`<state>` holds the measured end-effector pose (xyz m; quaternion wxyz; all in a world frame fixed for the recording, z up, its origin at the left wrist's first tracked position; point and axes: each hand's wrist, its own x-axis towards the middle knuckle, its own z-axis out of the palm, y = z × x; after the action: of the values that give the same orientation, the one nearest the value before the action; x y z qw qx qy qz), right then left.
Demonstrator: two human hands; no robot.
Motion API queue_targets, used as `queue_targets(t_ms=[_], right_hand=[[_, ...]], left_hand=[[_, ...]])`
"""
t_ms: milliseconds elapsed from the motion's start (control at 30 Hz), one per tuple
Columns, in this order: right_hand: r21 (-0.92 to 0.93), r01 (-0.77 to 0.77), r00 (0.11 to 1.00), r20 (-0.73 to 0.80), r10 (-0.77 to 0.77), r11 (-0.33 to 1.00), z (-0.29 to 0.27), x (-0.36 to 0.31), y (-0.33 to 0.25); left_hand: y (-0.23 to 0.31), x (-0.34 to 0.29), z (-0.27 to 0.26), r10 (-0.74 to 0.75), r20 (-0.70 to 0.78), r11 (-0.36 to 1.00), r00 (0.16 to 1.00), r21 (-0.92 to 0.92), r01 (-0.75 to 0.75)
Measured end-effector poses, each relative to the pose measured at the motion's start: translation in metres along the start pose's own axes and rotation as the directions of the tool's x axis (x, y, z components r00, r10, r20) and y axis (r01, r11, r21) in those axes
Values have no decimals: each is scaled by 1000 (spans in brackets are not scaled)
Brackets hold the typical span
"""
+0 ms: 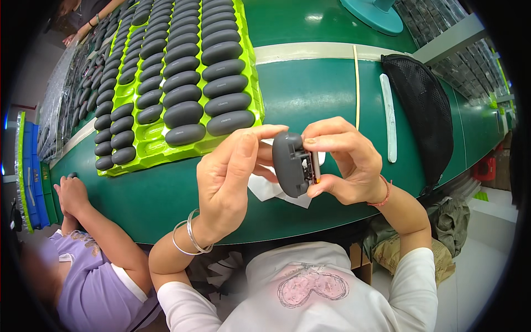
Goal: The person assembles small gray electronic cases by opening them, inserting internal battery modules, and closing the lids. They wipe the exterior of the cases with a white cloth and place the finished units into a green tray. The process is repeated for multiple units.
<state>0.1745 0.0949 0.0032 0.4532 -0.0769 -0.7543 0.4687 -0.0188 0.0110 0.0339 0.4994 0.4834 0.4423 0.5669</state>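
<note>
Above the near edge of the green table, a dark grey oval case point(286, 165) is held up on its side between my hands. Its right side shows exposed inner parts and a thin plate-like piece point(316, 166). My left hand point(229, 171) has its fingers closed on the grey shell from the left, some of them hidden behind it. With thumb and fingers, my right hand point(348, 160) pinches the thin piece's edge on the right. Below the case lies white paper point(265, 188). A lime-green tray point(155, 148) beyond my left hand holds rows of similar dark grey oval cases.
A black mesh pouch point(423, 119), a white strip point(389, 119) and a thin pale stick point(357, 83) lie to the right. A teal round base point(379, 19) stands far back. At left, a co-worker's hands point(72, 195) rest near blue crates point(36, 182).
</note>
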Motion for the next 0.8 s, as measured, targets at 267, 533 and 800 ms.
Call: queue_targets(t_ms=[267,533,800], right_hand=[[128,-77,996,-33,81,989,1,0,0],[24,-68,997,31,67,997,-2,2,1],[536,-396,898,57,437,745,3,-3,-1]], left_hand=[[-2,1,1,22,42,999,999,25,-23],[-1,0,2,-42,-2,996,999,73,42],[-1,4,0,-161,-21,986,987,-49,160]])
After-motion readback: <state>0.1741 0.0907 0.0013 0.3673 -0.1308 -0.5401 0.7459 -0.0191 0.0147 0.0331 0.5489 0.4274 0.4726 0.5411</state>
